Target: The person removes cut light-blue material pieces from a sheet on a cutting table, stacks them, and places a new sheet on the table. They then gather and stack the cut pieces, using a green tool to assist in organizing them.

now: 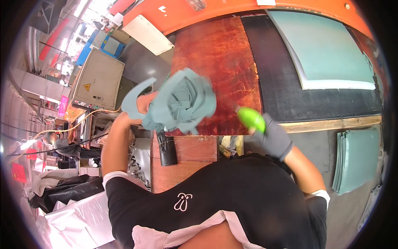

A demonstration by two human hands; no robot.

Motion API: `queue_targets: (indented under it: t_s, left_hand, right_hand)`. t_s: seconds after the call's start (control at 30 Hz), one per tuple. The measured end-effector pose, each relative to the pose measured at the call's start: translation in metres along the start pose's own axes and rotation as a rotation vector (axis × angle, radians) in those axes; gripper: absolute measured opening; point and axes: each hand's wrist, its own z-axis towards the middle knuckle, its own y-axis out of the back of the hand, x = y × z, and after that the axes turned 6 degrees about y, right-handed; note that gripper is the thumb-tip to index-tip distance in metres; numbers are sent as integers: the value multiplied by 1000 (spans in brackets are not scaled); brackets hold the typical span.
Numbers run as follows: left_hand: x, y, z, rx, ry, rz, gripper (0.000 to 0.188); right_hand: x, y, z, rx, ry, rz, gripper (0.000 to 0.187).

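Note:
My left hand (144, 103) is closed around a big crumpled bundle of grey-green sheet strips (182, 101), raised over the left front edge of a reddish-brown board (224, 54). One curved strip sticks out on the left side of the bundle. My right hand (274, 139), in a grey glove, grips a bright green rounded tool (251, 119). Its short dark tip points up and left, toward the board; motion blur hides its exact kind. On the black work surface (286, 62) to the right lies a stack of pale green sheets (327, 50) with a white lower edge.
An orange machine frame (232, 12) borders the far side. More green sheets (356, 159) stand at the right. A wooden strip (331, 124) edges the black surface. Below the board is a black roll (168, 149). A grey cabinet (97, 79) and a yellow cable (87, 115) are left.

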Motion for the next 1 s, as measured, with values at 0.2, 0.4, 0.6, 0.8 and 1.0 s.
queue_targets:
  t_s: [0.2, 0.4, 0.6, 0.8, 1.0]
  left_hand:
    - [-27, 16, -4, -361, -352, 1109, 48]
    - [-32, 35, -16, -510, -528, 1303, 45]
    - [-37, 15, -5, -567, -635, 1305, 39]
    - [-34, -7, 14, -634, -638, 1105, 39]
    - [-36, 14, 12, -831, -699, 1006, 60]
  right_hand:
    - [-12, -3, 10, -159, 90, 195, 40]
    - [13, 9, 22, -4, 47, 110, 39]
    - [46, 10, 22, 405, 287, 60, 37]
    - [-29, 38, -33, -182, -199, 134, 38]
    - [-83, 57, -76, -459, -587, -257, 34]
